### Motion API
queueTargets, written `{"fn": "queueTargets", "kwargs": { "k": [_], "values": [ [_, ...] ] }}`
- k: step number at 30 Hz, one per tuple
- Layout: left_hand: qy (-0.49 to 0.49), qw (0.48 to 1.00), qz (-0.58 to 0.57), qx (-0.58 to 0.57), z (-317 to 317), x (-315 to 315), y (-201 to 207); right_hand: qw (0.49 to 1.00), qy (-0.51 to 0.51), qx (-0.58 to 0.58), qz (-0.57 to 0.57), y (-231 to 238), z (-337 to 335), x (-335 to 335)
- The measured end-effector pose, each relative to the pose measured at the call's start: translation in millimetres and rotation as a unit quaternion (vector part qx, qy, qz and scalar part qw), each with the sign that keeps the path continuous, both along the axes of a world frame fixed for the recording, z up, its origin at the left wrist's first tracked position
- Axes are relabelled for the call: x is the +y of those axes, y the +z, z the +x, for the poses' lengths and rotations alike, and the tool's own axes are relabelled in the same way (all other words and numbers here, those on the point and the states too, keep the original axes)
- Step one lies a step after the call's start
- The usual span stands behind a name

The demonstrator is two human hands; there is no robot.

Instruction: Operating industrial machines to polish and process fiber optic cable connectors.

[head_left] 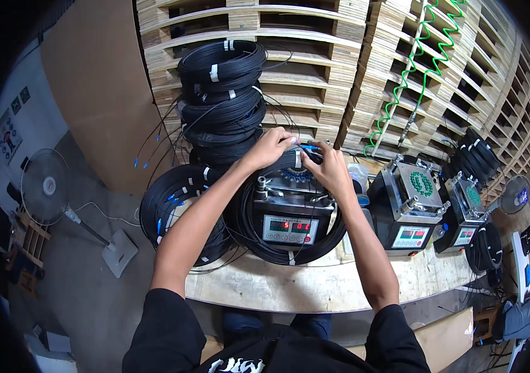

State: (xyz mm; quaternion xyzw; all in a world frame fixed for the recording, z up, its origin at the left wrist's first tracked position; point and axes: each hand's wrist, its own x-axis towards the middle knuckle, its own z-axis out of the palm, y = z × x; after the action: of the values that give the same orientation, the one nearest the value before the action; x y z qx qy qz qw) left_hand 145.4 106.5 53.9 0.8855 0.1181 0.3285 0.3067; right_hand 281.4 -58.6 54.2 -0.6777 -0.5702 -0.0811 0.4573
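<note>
Both hands meet at the back of the black cable coil (290,252) ringing the winding machine (290,217) on the table (315,286); left hand (271,146) steadies it, right hand (326,168) fingers pinch the blue-tipped cable end (307,147).

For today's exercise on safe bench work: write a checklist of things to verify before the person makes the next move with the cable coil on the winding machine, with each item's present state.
1. Both hands on the work: left hand and right hand meet at the top of the black cable coil: ok.
2. Coil seated around the winding machine: ok.
3. Blue connector held at the fingertips: ok.
4. Machine display lit: ok.
5. Machine stopped: cannot tell.
6. Bench edge free of loose cable: not ok, strands trail at its left.
</note>
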Motion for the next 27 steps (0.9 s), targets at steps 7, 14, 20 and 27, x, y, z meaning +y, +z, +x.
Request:
{"fn": "queueTargets", "kwargs": {
  "k": [7,14,20,27],
  "values": [
    [-0.021,0.999,-0.007,-0.036,-14,-12,11,0.995,0.032,0.074,-0.06,13,10,0],
    [-0.049,0.997,0.026,0.053,-27,-16,10,0.988,0.049,0.131,-0.073,3,21,12],
    [-0.043,0.992,0.117,-0.014,-41,-46,6,0.994,0.109,-0.016,-0.021,0,27,15],
    [-0.04,0.981,0.148,0.115,-52,-43,13,0.948,0.121,-0.075,-0.287,28,9,-11]
  ]
}}
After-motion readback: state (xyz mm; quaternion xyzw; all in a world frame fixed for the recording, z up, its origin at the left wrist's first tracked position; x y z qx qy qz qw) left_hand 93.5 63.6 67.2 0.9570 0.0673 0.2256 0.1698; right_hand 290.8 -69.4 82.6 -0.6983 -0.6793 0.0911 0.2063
